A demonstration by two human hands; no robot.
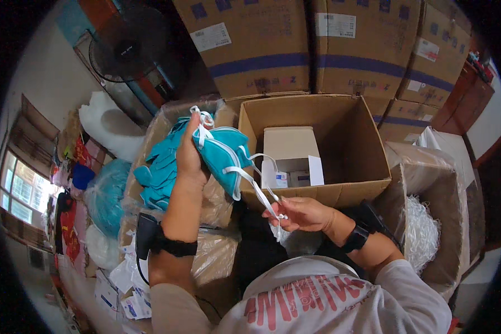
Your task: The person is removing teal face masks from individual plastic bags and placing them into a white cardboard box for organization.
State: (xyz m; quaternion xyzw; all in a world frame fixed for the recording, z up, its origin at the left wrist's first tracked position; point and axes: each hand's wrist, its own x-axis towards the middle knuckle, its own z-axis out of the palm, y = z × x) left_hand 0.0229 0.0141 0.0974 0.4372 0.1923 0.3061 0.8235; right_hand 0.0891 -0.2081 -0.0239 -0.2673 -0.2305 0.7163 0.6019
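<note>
A teal face mask point(223, 158) with white edging rests against the palm of my left hand point(189, 156), which is closed on it with the fingers upward. White elastic straps point(255, 186) hang from the mask; one loop shows at its top. Lower and to the right, my right hand point(305, 214) pinches the far end of a strap, where a knot shows, and draws it away from the mask. Just left of my left hand, several more teal masks point(162, 164) lie piled in a plastic-lined box.
An open cardboard box point(348, 186) stands ahead, with a smaller open carton point(289, 142) inside. On the right, another box holds a bundle of white elastic cords point(421, 235). Large stacked cartons point(250, 44) rise behind; a black fan point(122, 47) is at the far left.
</note>
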